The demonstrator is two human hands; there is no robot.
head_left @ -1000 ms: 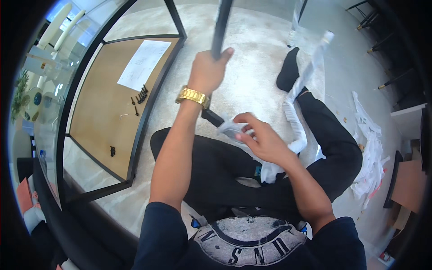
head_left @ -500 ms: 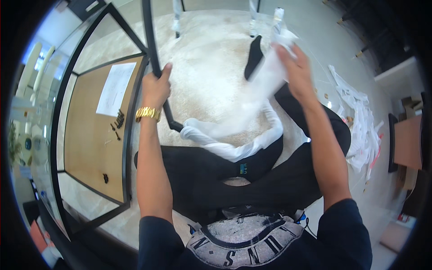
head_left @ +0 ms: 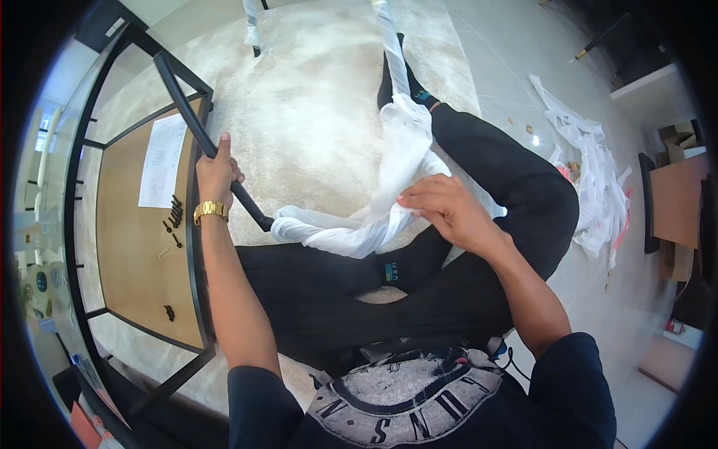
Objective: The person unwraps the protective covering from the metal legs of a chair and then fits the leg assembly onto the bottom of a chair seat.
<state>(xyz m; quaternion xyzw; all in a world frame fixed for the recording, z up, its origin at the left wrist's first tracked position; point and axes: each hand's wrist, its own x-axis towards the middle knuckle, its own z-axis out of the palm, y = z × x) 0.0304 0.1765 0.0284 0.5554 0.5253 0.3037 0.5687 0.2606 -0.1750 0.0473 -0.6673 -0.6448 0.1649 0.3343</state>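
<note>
Panelled frame (head_left: pixel 146 258): nine o'clock. Black bar (head_left: pixel 196 123): from ten o'clock inward to centre; likely stiff, moderately light; take hold on the bare length. White wrap (head_left: pixel 329 233): centre, soft, probably slippery. Left hand (head_left: pixel 218 169): ten o'clock, closed around the bar. Right hand (head_left: pixel 455 212): three o'clock, fingers half-curled, apparently pinching the wrap; fingertips partly hidden. Bolts (head_left: pixel 176 212): nine o'clock.

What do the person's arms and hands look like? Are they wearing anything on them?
The left hand and right hand are both bare, with no gloves. A shiny gold band made of links goes around the left wrist; the right wrist has nothing on it. The short, dark blue sleeves leave both forearms uncovered.
</note>
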